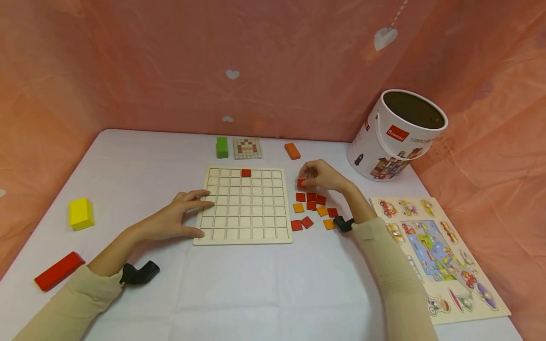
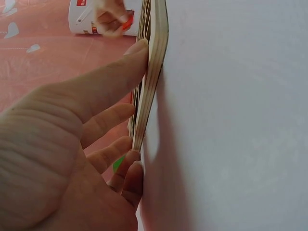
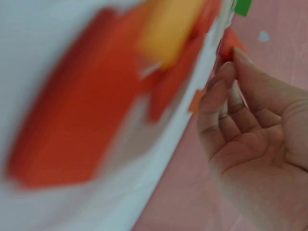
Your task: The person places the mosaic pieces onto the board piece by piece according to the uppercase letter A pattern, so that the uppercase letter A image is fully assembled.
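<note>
I see the left hand (image 1: pixel 177 215) lying flat, fingers straight, against the left edge of the wooden grid board (image 1: pixel 244 204); the left wrist view shows the fingertips (image 2: pixel 137 48) pressed to the board's rim. The right hand (image 1: pixel 320 176) is curled, pinching a red tile (image 1: pixel 301 183) just right of the board, above the loose pile of red and orange tiles (image 1: pixel 313 208). One red tile (image 1: pixel 246 173) sits in the board's top row. Nothing lies between the pinched tile and the board.

Around: green block (image 1: pixel 222 147), pattern card (image 1: pixel 247 148) and orange block (image 1: pixel 292 151) behind the board; white bucket (image 1: pixel 394 135) far right; vehicle puzzle (image 1: pixel 443 255) near right; yellow block (image 1: pixel 80 213) and red block (image 1: pixel 59 271) far left.
</note>
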A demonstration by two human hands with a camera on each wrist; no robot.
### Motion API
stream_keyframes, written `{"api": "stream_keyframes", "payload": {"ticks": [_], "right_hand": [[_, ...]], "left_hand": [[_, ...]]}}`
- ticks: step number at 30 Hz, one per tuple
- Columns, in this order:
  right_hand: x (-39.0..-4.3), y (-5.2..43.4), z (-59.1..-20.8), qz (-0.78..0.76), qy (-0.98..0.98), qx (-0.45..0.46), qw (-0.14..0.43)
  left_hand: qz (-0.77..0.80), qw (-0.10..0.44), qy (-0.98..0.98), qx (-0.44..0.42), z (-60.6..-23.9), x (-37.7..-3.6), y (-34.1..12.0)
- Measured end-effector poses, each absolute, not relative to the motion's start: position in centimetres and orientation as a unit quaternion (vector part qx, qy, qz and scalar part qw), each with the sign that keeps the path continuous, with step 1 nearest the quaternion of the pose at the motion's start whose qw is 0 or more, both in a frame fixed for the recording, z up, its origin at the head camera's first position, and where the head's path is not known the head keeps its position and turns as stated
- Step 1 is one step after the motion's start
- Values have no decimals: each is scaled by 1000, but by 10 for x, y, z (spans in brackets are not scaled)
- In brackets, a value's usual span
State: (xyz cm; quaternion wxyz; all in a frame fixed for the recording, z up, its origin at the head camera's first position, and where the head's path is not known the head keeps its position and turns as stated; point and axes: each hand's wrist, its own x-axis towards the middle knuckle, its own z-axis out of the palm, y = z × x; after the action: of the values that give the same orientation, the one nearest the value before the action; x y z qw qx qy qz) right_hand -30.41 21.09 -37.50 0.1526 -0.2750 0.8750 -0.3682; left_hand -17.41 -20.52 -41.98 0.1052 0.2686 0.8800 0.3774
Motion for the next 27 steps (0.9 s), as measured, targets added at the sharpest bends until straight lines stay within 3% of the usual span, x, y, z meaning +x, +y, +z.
{"api": "stream_keyframes", "payload": {"ticks": [7, 15, 27], "right_hand": [[-314, 143, -357, -408, 842, -310, 168], [-319, 71, -369, -383, 830, -352, 200], [-318, 48, -376, -363, 833, -361, 210]], "left_hand": [[378, 105, 880, 266, -418, -174, -207], [379, 105, 878, 271, -419, -176, -205], [379, 103, 880, 268, -419, -175, -204]]}}
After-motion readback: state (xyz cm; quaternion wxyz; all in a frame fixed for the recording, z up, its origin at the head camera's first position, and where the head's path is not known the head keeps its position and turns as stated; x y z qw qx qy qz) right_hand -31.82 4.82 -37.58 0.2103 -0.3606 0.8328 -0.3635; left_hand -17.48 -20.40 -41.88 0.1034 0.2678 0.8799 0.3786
